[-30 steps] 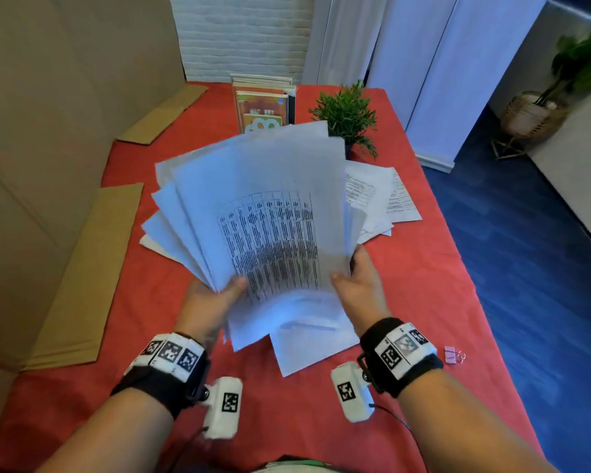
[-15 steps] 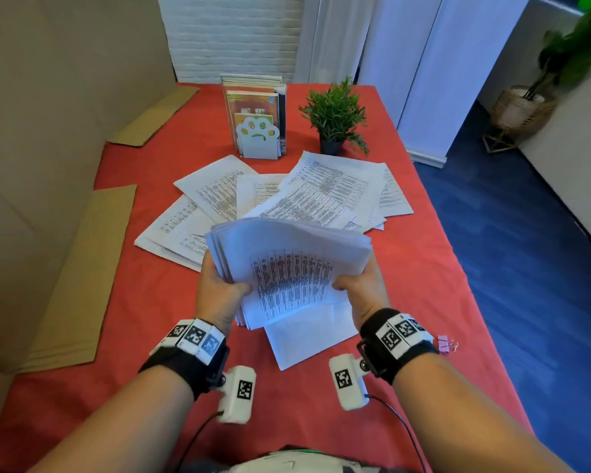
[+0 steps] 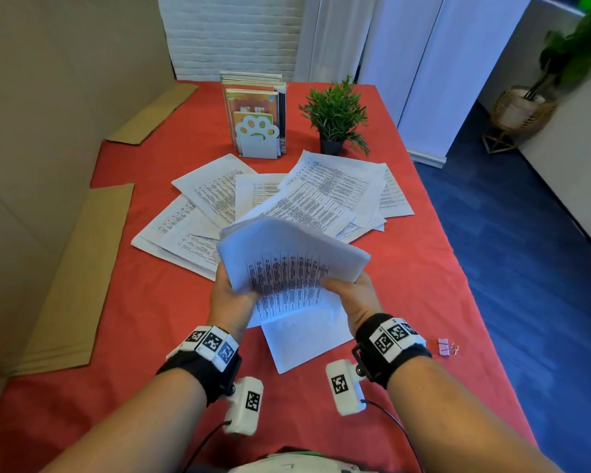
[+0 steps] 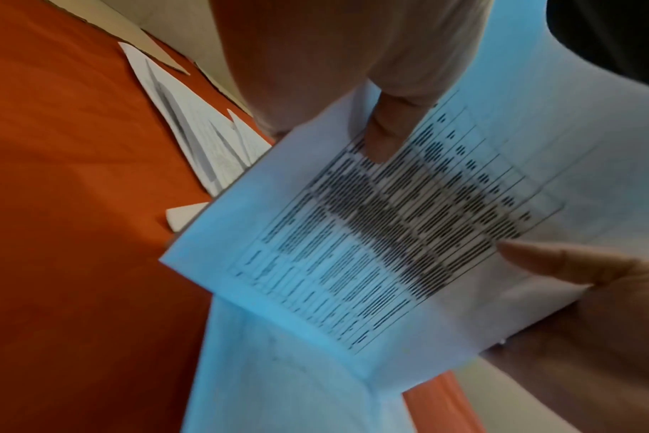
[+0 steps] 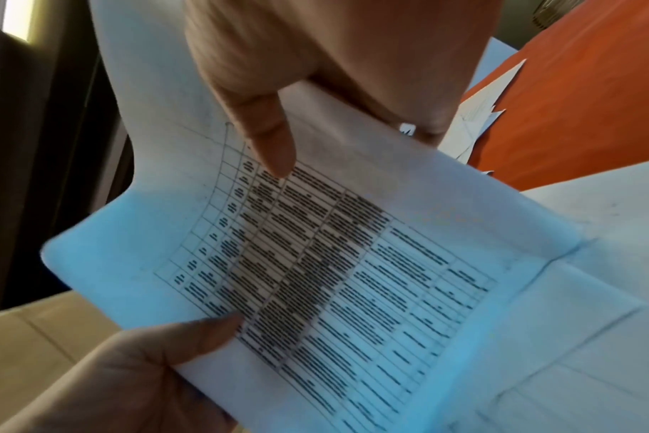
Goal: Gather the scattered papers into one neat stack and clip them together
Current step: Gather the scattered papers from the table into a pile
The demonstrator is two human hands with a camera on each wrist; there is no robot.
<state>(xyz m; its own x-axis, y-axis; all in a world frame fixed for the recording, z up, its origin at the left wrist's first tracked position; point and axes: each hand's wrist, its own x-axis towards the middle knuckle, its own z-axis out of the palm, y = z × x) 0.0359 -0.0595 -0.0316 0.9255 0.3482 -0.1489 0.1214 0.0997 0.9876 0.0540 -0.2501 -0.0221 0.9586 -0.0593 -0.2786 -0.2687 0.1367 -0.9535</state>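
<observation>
A bundle of printed sheets (image 3: 287, 264) bows upward above the red table, held by both hands. My left hand (image 3: 231, 295) grips its left edge, thumb on top (image 4: 384, 137). My right hand (image 3: 350, 295) grips its right edge, thumb on the printed table (image 5: 269, 146). The same bundle (image 4: 371, 234) fills both wrist views (image 5: 334, 263). Several more sheets (image 3: 321, 196) lie fanned out on the cloth beyond the bundle. One blank sheet (image 3: 304, 343) lies under my hands. A pink binder clip (image 3: 443, 346) rests on the cloth right of my right wrist.
A paw-shaped bookend with books (image 3: 256, 128) and a small potted plant (image 3: 335, 117) stand at the table's far end. Flat cardboard pieces (image 3: 79, 278) lie along the left side. The table's right edge (image 3: 458, 268) drops to a blue floor.
The sheets, fanned upright in front of me a second ago, have been lowered and squeezed together into a bowed bundle. The loose sheets behind have come into view.
</observation>
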